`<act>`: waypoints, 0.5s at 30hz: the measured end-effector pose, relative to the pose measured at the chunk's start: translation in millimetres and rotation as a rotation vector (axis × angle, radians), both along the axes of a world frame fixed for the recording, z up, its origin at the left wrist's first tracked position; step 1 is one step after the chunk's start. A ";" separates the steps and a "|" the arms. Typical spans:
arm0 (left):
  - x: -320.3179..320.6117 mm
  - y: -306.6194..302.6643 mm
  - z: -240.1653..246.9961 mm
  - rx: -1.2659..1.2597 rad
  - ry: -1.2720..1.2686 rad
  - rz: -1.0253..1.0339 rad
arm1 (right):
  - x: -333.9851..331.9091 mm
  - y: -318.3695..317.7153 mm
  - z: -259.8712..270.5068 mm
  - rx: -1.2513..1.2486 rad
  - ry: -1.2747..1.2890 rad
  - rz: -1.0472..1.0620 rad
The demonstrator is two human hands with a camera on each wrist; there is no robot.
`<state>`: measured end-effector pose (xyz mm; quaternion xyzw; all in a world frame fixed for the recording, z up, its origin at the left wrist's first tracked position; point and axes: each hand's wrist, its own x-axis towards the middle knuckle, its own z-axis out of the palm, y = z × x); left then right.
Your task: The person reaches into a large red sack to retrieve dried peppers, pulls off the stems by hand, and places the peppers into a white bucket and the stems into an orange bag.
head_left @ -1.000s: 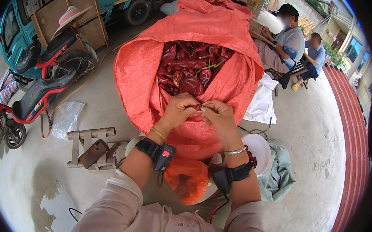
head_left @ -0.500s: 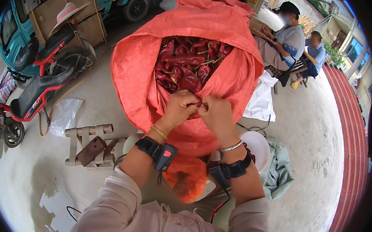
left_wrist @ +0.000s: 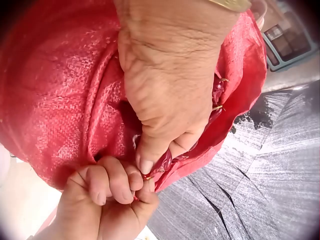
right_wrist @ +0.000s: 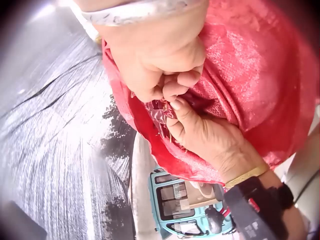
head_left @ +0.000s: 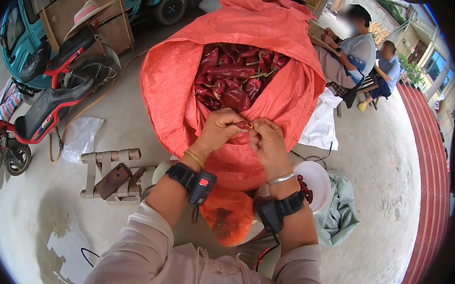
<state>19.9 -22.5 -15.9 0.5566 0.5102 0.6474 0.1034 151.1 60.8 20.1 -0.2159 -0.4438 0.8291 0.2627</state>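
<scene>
Over the near rim of a big red woven sack [head_left: 179, 80], my left hand [head_left: 219, 130] pinches a small dark red chili pepper [head_left: 244, 125] between thumb and forefinger. At the pepper's other end, the curled fingers of my right hand [head_left: 267, 140] pinch its tip. In the left wrist view, the left thumb lies along the pepper and the right fingertips meet it at a pale stem end. Behind both hands, the sack's mouth shows many glossy dried chili peppers [head_left: 231, 81], some with pale stems.
A white basin [head_left: 319, 185] with several red peppers stands at right, beside a grey-green sack [head_left: 338, 213]. An orange bag [head_left: 227, 216] lies between the knees. At left are a strapped stool [head_left: 98, 175] with a phone [head_left: 113, 181] and a scooter [head_left: 50, 111]. Two people sit at back right.
The hands have drawn slightly apart, so more of the pepper shows between them. The right hand has turned, its fingers now showing where its back covered the pepper half a second ago.
</scene>
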 end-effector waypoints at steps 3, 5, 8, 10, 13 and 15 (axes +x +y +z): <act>-1.9 -1.6 -0.4 -0.016 0.010 -0.015 | 3.9 -5.8 5.0 0.288 -0.088 0.006; -2.3 -1.8 -1.6 -0.015 0.020 -0.018 | 4.7 -9.7 8.1 0.585 -0.134 -0.076; -2.4 -1.9 2.0 0.009 0.062 -0.016 | 4.2 -8.2 8.5 1.069 -0.175 -0.196; -1.8 -1.3 2.1 0.029 0.115 -0.005 | 4.1 -6.9 10.5 1.344 -0.226 -0.250; -1.3 -1.6 2.7 0.024 0.144 0.006 | 2.4 -7.2 20.0 1.630 -0.322 -0.291; -0.7 -0.8 3.1 -0.011 0.162 0.028 | 0.5 -7.0 22.3 1.766 -0.347 -0.313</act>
